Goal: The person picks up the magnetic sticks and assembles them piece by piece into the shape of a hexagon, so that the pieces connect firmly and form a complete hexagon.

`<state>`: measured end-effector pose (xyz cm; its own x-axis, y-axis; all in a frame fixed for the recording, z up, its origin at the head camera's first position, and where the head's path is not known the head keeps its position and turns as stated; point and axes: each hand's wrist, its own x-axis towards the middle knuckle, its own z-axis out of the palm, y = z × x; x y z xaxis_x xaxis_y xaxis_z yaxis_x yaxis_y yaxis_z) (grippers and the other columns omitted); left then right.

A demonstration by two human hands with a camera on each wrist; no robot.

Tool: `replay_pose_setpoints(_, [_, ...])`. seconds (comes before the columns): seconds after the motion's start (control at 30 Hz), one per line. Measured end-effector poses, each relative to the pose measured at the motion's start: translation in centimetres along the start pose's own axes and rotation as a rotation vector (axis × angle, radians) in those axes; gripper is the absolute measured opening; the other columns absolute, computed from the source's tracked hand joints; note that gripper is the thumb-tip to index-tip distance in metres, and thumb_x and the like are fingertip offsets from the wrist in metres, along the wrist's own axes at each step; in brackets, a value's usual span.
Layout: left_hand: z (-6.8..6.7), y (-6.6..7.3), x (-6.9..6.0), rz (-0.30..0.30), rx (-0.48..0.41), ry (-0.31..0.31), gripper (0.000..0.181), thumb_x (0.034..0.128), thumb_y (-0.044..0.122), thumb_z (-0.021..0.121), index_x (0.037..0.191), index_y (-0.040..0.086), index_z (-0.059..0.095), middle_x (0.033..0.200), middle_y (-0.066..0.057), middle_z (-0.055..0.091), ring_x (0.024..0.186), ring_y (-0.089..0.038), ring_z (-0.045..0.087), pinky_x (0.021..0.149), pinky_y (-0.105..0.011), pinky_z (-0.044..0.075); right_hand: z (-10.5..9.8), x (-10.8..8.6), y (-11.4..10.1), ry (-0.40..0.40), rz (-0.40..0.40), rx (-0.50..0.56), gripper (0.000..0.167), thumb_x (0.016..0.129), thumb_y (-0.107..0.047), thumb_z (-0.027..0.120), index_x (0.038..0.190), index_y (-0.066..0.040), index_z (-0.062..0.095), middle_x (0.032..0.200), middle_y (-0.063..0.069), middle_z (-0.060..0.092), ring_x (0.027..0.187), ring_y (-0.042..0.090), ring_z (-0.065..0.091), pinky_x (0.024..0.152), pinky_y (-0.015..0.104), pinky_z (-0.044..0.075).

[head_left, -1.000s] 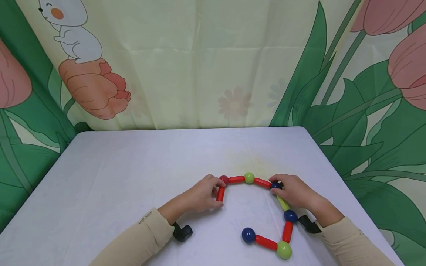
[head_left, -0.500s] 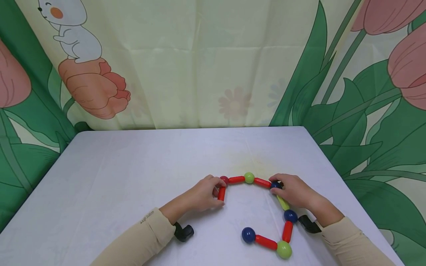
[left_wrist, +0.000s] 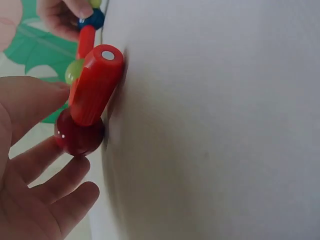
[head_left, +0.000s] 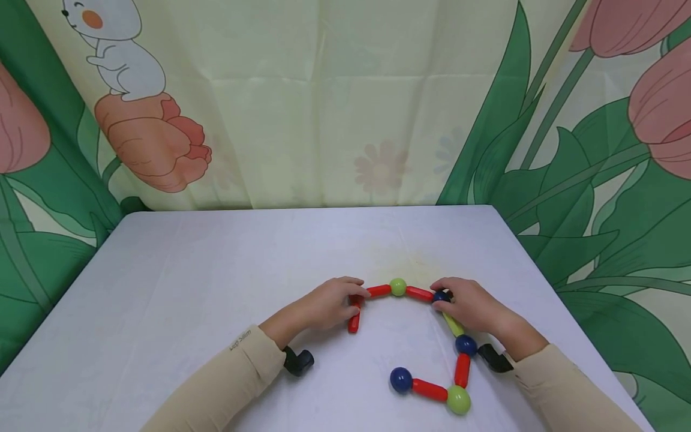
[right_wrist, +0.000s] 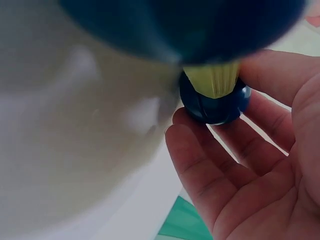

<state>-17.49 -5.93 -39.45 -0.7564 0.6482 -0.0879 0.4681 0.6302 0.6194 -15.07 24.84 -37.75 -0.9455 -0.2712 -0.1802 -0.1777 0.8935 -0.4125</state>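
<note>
A chain of magnetic rods and balls curves over the table. At its far left end my left hand (head_left: 328,303) pinches a dark red ball (left_wrist: 79,136), mostly hidden by the fingers in the head view. A red rod (head_left: 353,323) hangs off that ball toward the near side, its bare end showing a silvery magnet. Red rods and a green ball (head_left: 398,287) lead right to a blue ball (head_left: 441,296), which my right hand (head_left: 477,307) grips between thumb and fingers. From there a yellow-green rod (head_left: 452,324) runs to another blue ball (head_left: 466,345).
The chain's near part goes through a red rod (head_left: 462,370), a green ball (head_left: 459,400) and a red rod (head_left: 429,389), ending in a blue ball (head_left: 401,380). A white cloth covers the table (head_left: 216,264). A printed curtain (head_left: 324,120) hangs behind it.
Both hands and the chain have shifted slightly left; the far part has also moved a little away. The left fingers now cover the red ball more, and the loose-ended red rod shows more fully.
</note>
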Motion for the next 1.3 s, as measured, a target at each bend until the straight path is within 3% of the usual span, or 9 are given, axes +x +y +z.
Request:
replay_pose_setpoints(0.13, [-0.1,-0.2,0.0,-0.031,0.019,-0.019,0.031,0.0968,0.007,0.063,0.126,0.013,0.069,0.143,-0.008,0.053,0.135,-0.026,0.046,0.106,-0.041,0.043,-0.1,0.8,-0.4,0.000,-0.004,-0.003,0.042,0.092,-0.017,0.073,0.130,-0.002,0.062,0.126,0.019,0.062,0.113,0.037,0.057,0.093,0.052,0.051])
replay_pose_setpoints(0.27, [-0.2,-0.5,-0.2,-0.016,0.028,0.004,0.026,0.0974,0.004,0.062,0.121,0.011,0.072,0.131,-0.007,0.059,0.125,-0.024,0.053,0.102,-0.038,0.047,-0.4,1.0,-0.9,-0.009,0.000,-0.002,0.047,0.092,-0.019,0.074,0.132,0.000,0.059,0.128,0.021,0.060,0.114,0.038,0.057,0.093,0.051,0.051])
replay_pose_setpoints(0.53, [-0.3,-1.1,-0.8,0.003,0.041,0.020,0.024,0.0982,0.003,0.060,0.117,0.011,0.072,0.120,-0.005,0.060,0.114,-0.022,0.057,0.096,-0.034,0.050,-1.2,-0.4,-1.0,-0.066,0.065,-0.027,0.062,0.088,-0.027,0.078,0.135,0.005,0.053,0.127,0.025,0.056,0.113,0.040,0.057,0.088,0.051,0.054])
replay_pose_setpoints(0.83, [-0.8,-1.4,-1.5,-0.007,0.026,0.029,0.025,0.0973,0.001,0.060,0.116,0.011,0.072,0.117,-0.005,0.060,0.111,-0.023,0.057,0.094,-0.036,0.051,-1.4,-1.7,-0.6,-0.201,0.134,0.039,0.060,0.088,-0.027,0.077,0.133,0.002,0.048,0.096,0.009,0.060,0.081,0.020,0.056,0.069,0.034,0.054])
replay_pose_setpoints(1.07, [-0.7,-1.5,-1.7,-0.027,0.010,0.026,0.025,0.0970,0.000,0.059,0.115,0.011,0.073,0.117,-0.005,0.060,0.110,-0.023,0.057,0.094,-0.037,0.051,-1.5,-2.1,-1.0,-0.283,0.167,0.101,0.077,0.080,-0.029,0.084,0.139,-0.003,0.043,0.097,0.007,0.059,0.079,0.020,0.056,0.064,0.034,0.054])
replay_pose_setpoints(1.3, [-0.8,-1.5,-1.8,-0.046,0.012,0.024,0.024,0.0970,0.002,0.062,0.117,0.010,0.072,0.117,-0.006,0.059,0.109,-0.023,0.057,0.094,-0.038,0.051,-0.9,-1.8,-0.9,-0.227,0.145,0.143,0.073,0.081,-0.026,0.084,0.137,0.000,0.044,0.096,0.007,0.059,0.075,0.019,0.056,0.063,0.033,0.054])
